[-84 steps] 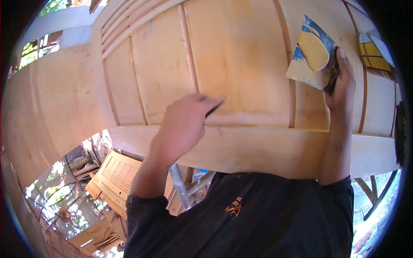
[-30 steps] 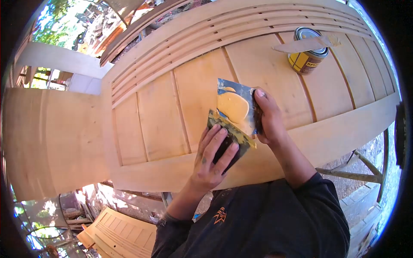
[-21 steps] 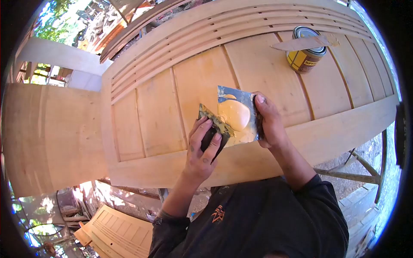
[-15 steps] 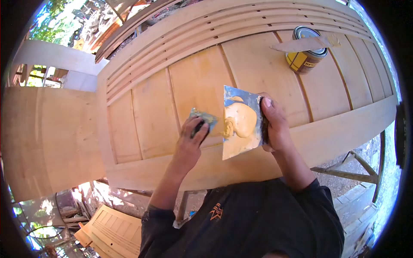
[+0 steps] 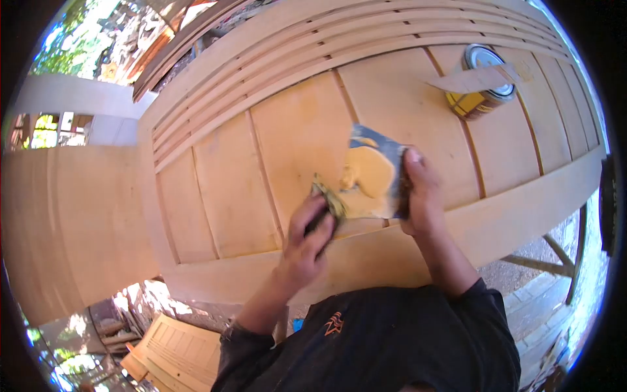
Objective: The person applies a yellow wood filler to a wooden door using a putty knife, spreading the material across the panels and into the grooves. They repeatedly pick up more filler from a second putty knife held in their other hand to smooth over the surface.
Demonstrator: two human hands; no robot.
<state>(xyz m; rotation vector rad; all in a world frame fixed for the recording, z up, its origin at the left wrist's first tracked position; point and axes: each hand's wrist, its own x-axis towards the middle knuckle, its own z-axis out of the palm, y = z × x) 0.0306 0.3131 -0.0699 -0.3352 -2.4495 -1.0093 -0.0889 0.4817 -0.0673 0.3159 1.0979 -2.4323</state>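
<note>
My right hand [image 5: 424, 193] grips a wide metal putty knife [image 5: 396, 171] by its dark handle, and a thick mound of tan wood putty [image 5: 371, 171] lies on the blade. Fingers closed, my left hand [image 5: 307, 245] holds a smaller putty-smeared scraper [image 5: 334, 204], its edge at or very near the lower left corner of the wide blade; motion blurs the contact. Both hands are above a pale wooden door [image 5: 294, 147] with grooved panels and slats, lying flat.
On the door's far right stands a brown and yellow can [image 5: 471, 104] with a thin wooden strip [image 5: 473, 80] across its top. A plain wooden board [image 5: 78, 222] is at the left. Below, another panelled wooden piece [image 5: 176, 349] leans near the ground.
My left hand has moved right, bringing the scraper up to the wide blade and turning it edge-on. My right hand has shifted slightly right. The whole view has also tilted a little.
</note>
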